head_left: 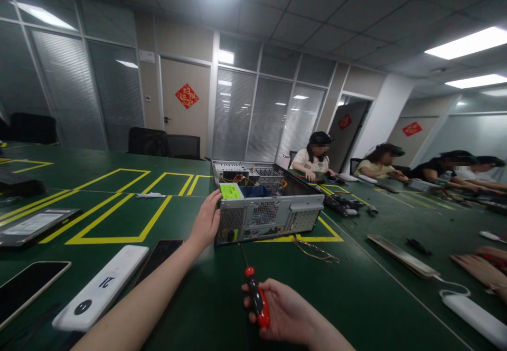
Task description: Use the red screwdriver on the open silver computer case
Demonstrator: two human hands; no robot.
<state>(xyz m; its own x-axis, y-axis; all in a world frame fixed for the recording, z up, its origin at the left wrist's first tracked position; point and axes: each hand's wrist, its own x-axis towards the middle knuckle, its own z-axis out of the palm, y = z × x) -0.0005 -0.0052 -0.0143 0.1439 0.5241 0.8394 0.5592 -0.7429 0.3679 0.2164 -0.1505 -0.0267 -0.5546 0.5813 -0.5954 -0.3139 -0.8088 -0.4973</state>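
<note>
The computer case [291, 216] lies flat on the table ahead of me, its silver-grey rear panel toward me, with perforated vents, a row of ports and slot covers at the right. My right hand [283, 309] is wrapped around the handle of a screwdriver [257, 298], red at both ends and dark in the middle, its thin shaft pointing at the case's lower edge; I can't tell whether the tip touches. My left hand [206, 219] lies along the case's left rear corner, fingers extended against it rather than clenched.

The table [336, 293] is dark green, marked with yellow tape [106, 240]. On my left lie a white device [119, 266] marked 21, a phone [27, 293] and a hard drive [37, 225]; a thin wire-like loop [317, 254] sits just right of the case. Beyond stand glass partitions and a door [202, 124] with a red diamond sign [187, 96]; people work along the table at right.

The case is uncovered on top: inside are a power supply [231, 191] with a bright green label, a metal drive bay [233, 168], orange wires and something dark blue.
</note>
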